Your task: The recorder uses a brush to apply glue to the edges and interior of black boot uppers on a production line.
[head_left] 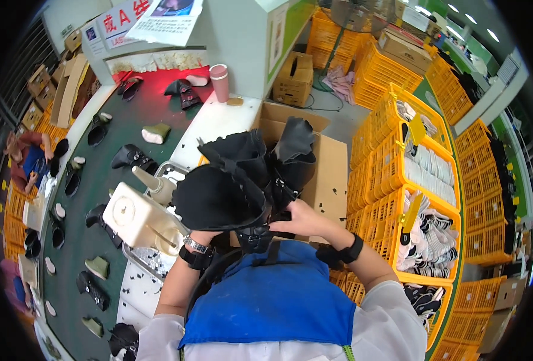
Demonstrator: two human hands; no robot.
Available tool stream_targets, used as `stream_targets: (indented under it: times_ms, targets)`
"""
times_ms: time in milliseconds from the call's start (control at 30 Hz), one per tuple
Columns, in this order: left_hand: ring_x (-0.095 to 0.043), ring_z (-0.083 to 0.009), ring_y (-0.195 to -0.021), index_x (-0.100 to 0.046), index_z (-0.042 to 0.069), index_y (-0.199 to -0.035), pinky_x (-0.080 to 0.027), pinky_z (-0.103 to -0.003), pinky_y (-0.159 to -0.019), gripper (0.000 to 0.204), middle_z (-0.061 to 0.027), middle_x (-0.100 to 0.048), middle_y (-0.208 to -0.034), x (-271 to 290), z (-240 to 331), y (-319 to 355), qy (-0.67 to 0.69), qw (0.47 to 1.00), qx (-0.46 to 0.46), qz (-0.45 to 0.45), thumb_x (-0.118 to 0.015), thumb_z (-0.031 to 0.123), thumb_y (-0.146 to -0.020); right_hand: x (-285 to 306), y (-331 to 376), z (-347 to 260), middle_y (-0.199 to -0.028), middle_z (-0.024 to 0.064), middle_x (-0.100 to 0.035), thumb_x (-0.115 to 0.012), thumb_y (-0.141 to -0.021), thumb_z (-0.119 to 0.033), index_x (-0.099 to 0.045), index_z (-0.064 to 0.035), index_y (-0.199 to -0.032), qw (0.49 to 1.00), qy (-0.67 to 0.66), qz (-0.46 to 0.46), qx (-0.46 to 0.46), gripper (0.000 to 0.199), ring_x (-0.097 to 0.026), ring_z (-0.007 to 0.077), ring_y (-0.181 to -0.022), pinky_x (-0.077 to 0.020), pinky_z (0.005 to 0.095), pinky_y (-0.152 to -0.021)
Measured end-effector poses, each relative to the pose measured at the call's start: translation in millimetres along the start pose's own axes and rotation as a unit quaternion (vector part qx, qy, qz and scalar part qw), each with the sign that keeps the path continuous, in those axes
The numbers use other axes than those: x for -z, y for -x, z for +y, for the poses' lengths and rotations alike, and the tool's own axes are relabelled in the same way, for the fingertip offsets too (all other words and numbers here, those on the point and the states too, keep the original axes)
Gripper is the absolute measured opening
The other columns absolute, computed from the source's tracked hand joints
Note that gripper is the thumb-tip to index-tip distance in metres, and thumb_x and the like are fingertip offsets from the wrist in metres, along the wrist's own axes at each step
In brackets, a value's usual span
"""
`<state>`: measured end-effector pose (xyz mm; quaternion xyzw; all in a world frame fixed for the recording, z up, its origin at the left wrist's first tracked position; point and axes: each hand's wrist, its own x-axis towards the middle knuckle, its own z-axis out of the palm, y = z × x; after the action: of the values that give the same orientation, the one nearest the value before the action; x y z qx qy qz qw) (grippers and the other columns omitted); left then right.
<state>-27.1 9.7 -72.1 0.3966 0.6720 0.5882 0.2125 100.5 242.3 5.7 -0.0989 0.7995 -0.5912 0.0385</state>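
Observation:
A black buckled boot [253, 239] is close against my blue apron. My right hand [305, 220] is closed on its right side, with the thumb and fingers near the strap. My left hand [208, 237] reaches in from the left under a wide black boot shaft [215, 195], which hides its fingers. Just beyond my hands, more black boots with open, wavy-edged shafts [293, 141] bunch together. A buckle strap [286, 189] shows on one of them. Where one boot ends and another begins is hard to make out.
An open cardboard box [329, 174] stands beyond the boots. On the left are a white container [135, 213], a metal tray [139, 265] and a green conveyor [122, 135] carrying boots. Yellow crates [374, 210] of insoles line the right. Co-workers [29, 153] sit at far left.

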Motion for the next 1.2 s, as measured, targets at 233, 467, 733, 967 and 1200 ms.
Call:
stream_targets:
  times_ms: [233,467,733,967,1200]
  targets:
    - [-0.049,-0.0202,-0.105,-0.048,0.002,-0.119,-0.037,-0.032,-0.093,0.053,-0.0078,-0.053,-0.112,10.4,-7.0,35.5,0.042,0.998,0.025,0.05,-0.07,0.012,-0.072,65.3,5.8,13.5,-0.096,0.0072,-0.06,-0.06,-0.083,-0.018,-0.051,0.001,-0.115,0.987,0.087,0.059,-0.123,0.039,-0.058,0.014,-0.086,-0.046,0.0268,-0.08]
    - [-0.049,-0.0198,-0.102,-0.048,0.002,-0.119,-0.038,-0.031,-0.092,0.052,-0.0075,-0.053,-0.11,-1.0,-11.0,84.5,0.097,0.989,0.061,0.095,-0.07,0.013,-0.073,98.9,-72.6,46.9,-0.079,0.006,-0.062,-0.052,-0.086,-0.008,-0.057,0.0047,-0.103,0.988,-0.018,0.147,-0.036,0.021,-0.057,0.0097,-0.07,-0.0474,0.0226,-0.066]
    - [-0.049,-0.0194,-0.099,-0.048,0.002,-0.119,-0.038,-0.031,-0.089,0.052,-0.0072,-0.053,-0.107,-9.6,-3.5,113.5,0.141,0.978,0.083,0.129,-0.069,0.014,-0.074,-15.4,-201.6,130.2,-0.082,0.0162,-0.065,-0.048,-0.077,-0.008,-0.066,-0.0066,-0.095,0.987,0.155,0.038,-0.033,0.025,-0.063,0.0278,-0.077,-0.0486,0.0342,-0.075]
    - [-0.049,-0.019,-0.097,-0.048,0.001,-0.119,-0.038,-0.031,-0.088,0.052,-0.0069,-0.052,-0.105,-0.3,5.3,125.5,0.158,0.97,0.079,0.167,-0.068,0.015,-0.074,-71.6,-246.7,140.5,-0.105,0.0196,-0.059,-0.057,-0.078,-0.021,-0.055,-0.0055,-0.114,0.915,0.383,0.053,-0.117,0.039,-0.057,0.0321,-0.095,-0.0449,0.0392,-0.083]
    - [-0.049,-0.0187,-0.094,-0.047,0.001,-0.119,-0.039,-0.03,-0.086,0.051,-0.0067,-0.052,-0.102,23.0,19.4,102.7,0.172,0.973,0.054,0.143,-0.067,0.016,-0.075,-52.9,-278.1,266.4,-0.106,0.0187,-0.058,-0.053,-0.079,-0.022,-0.042,-0.0067,-0.119,0.955,0.245,0.13,-0.107,0.043,-0.056,0.0328,-0.099,-0.0434,0.042,-0.083]
